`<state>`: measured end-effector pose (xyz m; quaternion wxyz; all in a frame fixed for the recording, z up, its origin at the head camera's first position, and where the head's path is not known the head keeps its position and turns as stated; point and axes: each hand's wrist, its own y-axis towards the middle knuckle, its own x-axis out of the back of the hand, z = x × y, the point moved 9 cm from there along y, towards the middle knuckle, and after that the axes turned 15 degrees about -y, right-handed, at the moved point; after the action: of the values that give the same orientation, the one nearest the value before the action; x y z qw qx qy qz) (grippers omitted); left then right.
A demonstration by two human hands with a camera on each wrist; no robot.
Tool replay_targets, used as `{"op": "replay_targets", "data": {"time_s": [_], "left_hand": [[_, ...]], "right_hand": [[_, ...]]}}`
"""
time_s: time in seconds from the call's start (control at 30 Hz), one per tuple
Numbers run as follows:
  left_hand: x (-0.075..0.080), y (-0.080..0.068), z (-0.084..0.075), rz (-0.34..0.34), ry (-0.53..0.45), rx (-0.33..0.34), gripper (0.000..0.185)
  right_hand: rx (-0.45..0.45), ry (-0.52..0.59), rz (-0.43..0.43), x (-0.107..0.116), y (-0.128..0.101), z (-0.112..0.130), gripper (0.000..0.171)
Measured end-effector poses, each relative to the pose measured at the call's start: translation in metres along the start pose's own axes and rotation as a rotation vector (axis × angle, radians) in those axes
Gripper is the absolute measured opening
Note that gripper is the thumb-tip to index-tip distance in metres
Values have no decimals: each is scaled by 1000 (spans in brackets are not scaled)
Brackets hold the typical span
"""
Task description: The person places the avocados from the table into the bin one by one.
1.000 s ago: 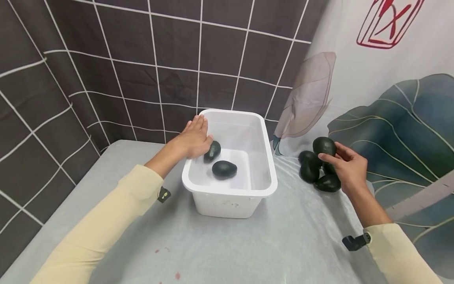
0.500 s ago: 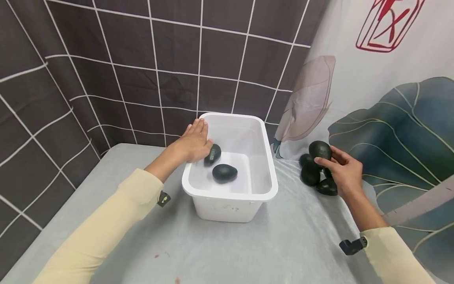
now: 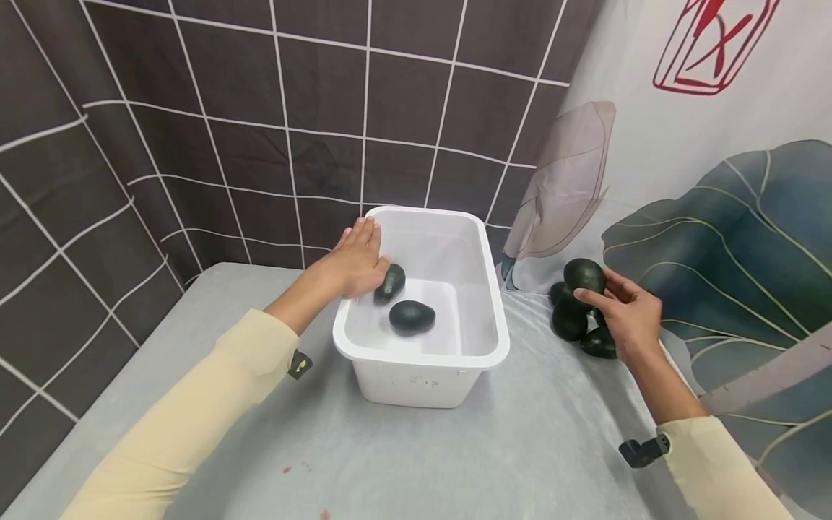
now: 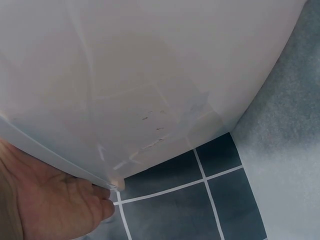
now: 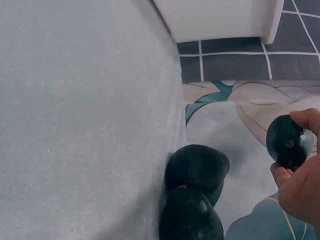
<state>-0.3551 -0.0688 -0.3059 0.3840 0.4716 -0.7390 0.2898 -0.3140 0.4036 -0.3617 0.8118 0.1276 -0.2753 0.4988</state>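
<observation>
A white plastic tub (image 3: 416, 379) stands on the table with two dark green avocados inside, one in the middle (image 3: 412, 318) and one by the left wall (image 3: 390, 283). My left hand (image 3: 354, 261) rests over the tub's left rim, fingers straight; in the left wrist view the palm (image 4: 55, 205) lies along the rim beside the tub's outer wall. Off to the right, my right hand (image 3: 629, 312) pinches an avocado (image 3: 583, 275) between thumb and fingers. The right wrist view shows this avocado (image 5: 286, 141) held above the other avocados (image 5: 192, 215).
Below the right hand, several avocados (image 3: 569, 320) lie heaped on the grey cloth-covered table (image 3: 416, 462). Behind the tub hangs a dark curtain (image 3: 312, 123) with a white grid. A white curtain with leaf prints (image 3: 734, 238) borders the right side.
My right hand, with the avocado in its fingers, has shifted slightly left over the heap. The left hand stays on the tub's rim. The head view has tipped a little.
</observation>
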Motion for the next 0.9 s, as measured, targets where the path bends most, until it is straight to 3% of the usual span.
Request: {"op": "replay_targets", "data": {"time_s": [0.67, 0.9], "left_hand": [[-4, 4, 0, -1, 8, -15, 80], [-2, 1, 1, -4, -5, -13, 80]], "right_hand": [[7, 79, -13, 5, -3, 12, 87], [33, 38, -2, 4, -3, 16, 87]]}}
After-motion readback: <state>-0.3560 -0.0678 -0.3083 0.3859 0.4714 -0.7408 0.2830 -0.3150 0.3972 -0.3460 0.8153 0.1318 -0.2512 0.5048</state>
